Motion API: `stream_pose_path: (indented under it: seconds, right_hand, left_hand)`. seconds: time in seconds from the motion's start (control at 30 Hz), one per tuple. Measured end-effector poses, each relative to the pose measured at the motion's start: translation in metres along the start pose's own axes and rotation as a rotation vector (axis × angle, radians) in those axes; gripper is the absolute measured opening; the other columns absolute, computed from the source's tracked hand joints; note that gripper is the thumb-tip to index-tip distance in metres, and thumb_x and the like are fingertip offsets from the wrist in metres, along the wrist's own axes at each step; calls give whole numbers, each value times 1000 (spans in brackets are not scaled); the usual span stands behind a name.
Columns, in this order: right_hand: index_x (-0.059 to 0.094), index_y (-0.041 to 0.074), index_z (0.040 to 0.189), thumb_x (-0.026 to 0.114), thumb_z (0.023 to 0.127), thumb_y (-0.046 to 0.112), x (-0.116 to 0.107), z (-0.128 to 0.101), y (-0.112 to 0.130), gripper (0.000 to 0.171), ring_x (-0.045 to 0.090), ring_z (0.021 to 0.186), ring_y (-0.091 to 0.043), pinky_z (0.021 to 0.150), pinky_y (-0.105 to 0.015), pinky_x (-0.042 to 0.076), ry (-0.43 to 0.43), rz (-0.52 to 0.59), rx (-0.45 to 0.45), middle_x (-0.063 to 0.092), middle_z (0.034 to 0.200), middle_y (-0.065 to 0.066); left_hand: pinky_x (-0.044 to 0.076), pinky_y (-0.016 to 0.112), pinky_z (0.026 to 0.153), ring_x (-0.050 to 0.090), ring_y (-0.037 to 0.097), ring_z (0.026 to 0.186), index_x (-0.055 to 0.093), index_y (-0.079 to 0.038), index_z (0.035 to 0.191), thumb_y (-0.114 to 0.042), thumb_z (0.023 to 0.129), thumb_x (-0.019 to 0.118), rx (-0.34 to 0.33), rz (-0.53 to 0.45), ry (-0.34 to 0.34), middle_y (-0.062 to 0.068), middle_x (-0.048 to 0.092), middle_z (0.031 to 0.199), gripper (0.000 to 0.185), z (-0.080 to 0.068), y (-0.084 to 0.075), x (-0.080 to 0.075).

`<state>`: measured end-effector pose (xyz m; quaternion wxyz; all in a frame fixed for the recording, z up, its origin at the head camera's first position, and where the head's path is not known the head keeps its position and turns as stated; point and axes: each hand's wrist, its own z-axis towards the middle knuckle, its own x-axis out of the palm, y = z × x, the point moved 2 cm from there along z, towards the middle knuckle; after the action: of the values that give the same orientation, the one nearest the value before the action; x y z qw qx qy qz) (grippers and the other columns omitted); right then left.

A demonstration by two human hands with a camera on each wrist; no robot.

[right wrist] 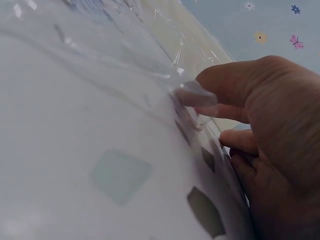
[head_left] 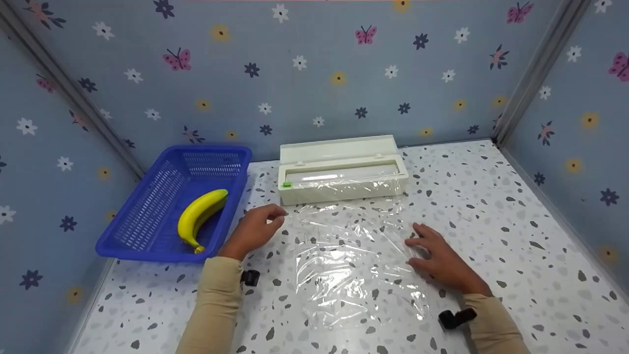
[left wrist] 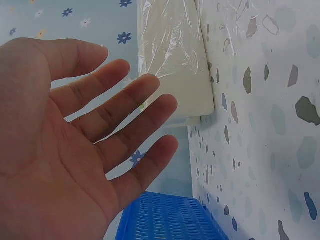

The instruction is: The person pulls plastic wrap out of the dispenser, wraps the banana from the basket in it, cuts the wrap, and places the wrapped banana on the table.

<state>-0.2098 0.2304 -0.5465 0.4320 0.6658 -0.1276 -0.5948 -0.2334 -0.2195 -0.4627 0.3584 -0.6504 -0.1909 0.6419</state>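
A sheet of clear cling film (head_left: 354, 255) lies pulled out over the speckled table (head_left: 491, 211) from a cream dispenser box (head_left: 339, 169) whose lid is up. My right hand (head_left: 435, 255) presses on the film's right edge with fingers spread; in the right wrist view the thumb of that hand (right wrist: 270, 130) pushes the film (right wrist: 100, 75) down. My left hand (head_left: 255, 228) hovers with relaxed fingers by the film's left edge, just in front of the box's left end, holding nothing. Its palm (left wrist: 75, 145) faces the box (left wrist: 180, 75).
A blue plastic basket (head_left: 162, 253) sits at the left of the table with a yellow banana (head_left: 200, 214) inside; its corner (left wrist: 170, 220) shows under my left hand. Flowered walls close in the back and both sides.
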Motion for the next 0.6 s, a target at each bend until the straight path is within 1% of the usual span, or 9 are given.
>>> stream_pose_path:
  seconds: [0.1, 0.2, 0.27, 0.3, 0.43, 0.6]
  right_hand:
    - [61, 12, 136, 74, 92, 29, -2, -3, -1, 49, 12, 150, -36, 116, -62, 13, 5, -5, 8, 24, 163, -12]
    - [61, 11, 136, 74, 91, 27, -1, -1, 0, 49, 11, 150, -37, 115, -63, 12, 14, -8, 15, 24, 163, -13]
    - [62, 11, 136, 75, 91, 26, 0, 2, 2, 49, 11, 150, -38, 115, -64, 11, 17, -11, 13, 24, 163, -14]
    - [62, 10, 135, 75, 91, 26, 0, 5, 3, 49, 11, 150, -38, 115, -64, 11, 18, -12, 5, 24, 163, -14]
    - [61, 10, 136, 74, 92, 27, -1, 4, 2, 49, 11, 150, -39, 115, -64, 11, 16, -4, -9, 23, 163, -15]
    - [62, 10, 135, 74, 91, 25, -1, 1, 1, 48, 11, 150, -37, 116, -62, 11, 11, 6, -6, 24, 163, -15]
  left_hand:
    - [50, 47, 94, 64, 26, 106, 71, -7, 113, -14, 100, 61, -11, 21, 15, 7, 71, 112, 18, -1, -3, 1]
    - [49, 47, 95, 64, 26, 107, 71, -7, 113, -16, 100, 60, -6, 67, 30, 7, 71, 113, 19, -7, -2, -5]
    - [49, 47, 96, 64, 26, 107, 71, -6, 114, -17, 101, 59, 0, 107, 28, 7, 71, 113, 20, -12, -1, -11]
    - [49, 47, 96, 64, 26, 108, 70, -5, 114, -17, 101, 59, 0, 133, 20, 8, 71, 113, 20, -15, -1, -15]
    - [50, 47, 94, 65, 26, 105, 72, -6, 112, -17, 100, 59, 10, 267, -8, 7, 71, 111, 20, -18, -2, -21]
    - [54, 44, 87, 68, 25, 95, 75, -8, 106, -21, 98, 62, 88, 464, -48, 6, 73, 103, 20, -18, -3, -24]
